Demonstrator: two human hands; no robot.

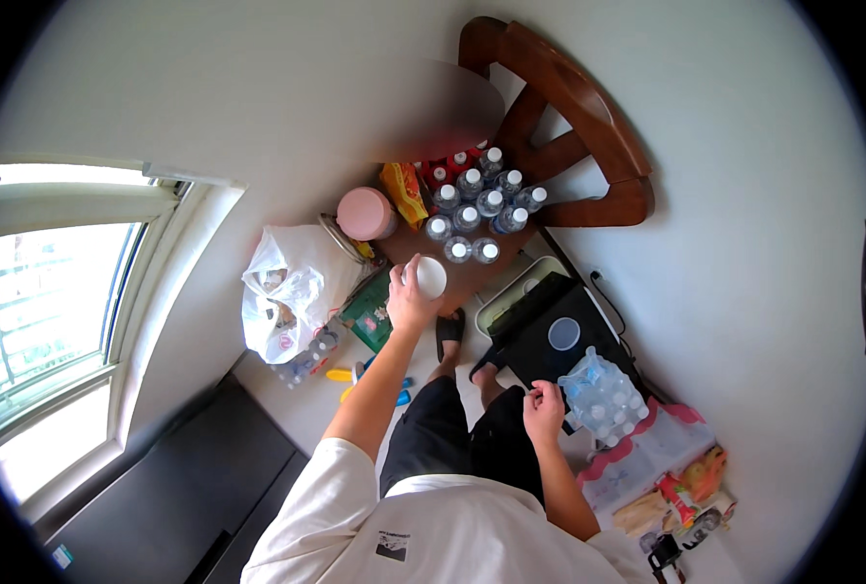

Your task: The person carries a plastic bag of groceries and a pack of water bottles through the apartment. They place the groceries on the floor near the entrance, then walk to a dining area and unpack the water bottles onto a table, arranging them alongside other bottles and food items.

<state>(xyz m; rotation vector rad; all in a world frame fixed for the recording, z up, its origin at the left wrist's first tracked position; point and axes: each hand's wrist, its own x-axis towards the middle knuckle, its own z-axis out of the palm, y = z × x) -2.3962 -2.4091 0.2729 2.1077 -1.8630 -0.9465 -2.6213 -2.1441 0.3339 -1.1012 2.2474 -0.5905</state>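
My left hand is closed around a white cup, its round top facing up. It holds the cup at the near edge of a brown table, short of several clear bottles with white caps. My right hand is beside my right thigh with its fingers curled together. What it holds, if anything, is hidden. Just right of it lies a plastic-wrapped pack of bottles. A translucent round lid or bowl rests on the black surface ahead of that pack.
A pink-lidded container and a yellow packet stand by the bottles. Left of them is a white plastic bag, with a green bag below. A wooden chair is at the far right; a paper bag is at the near right.
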